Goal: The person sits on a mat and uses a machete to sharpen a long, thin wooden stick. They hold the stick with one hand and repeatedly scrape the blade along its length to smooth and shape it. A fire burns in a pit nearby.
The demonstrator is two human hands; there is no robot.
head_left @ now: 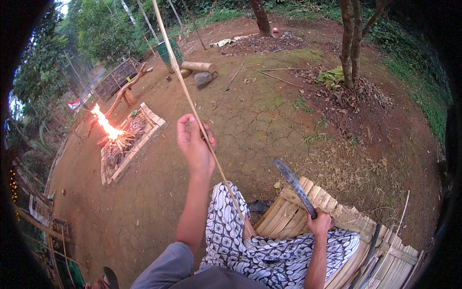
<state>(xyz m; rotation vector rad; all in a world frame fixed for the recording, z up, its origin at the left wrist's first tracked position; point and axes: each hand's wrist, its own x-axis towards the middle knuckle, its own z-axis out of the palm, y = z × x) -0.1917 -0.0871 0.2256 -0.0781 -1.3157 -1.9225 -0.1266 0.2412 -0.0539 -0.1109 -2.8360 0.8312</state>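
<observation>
My left hand [196,144] is raised in front of me, its fingers closed around a long, thin bamboo stick [179,74]. The stick slants from the top of the view down to my lap, and its lower end comes near my bare foot [249,230]. In my right hand [319,223] is the handle of a machete [294,184], its dark blade pointing up and to the left, apart from the stick. Black-and-white patterned cloth [284,255] covers my legs. I sit on a split-bamboo bench [350,217], which reaches out to the right.
At left a fire [108,126] burns within a wooden frame [153,115]. Beyond lie a log [198,66], a grey rock [203,79] and a green barrel [168,50]. Trees [347,43] stand at far right. A dark tool [374,243] rests on the bench. Part of another person [98,283] shows lower left.
</observation>
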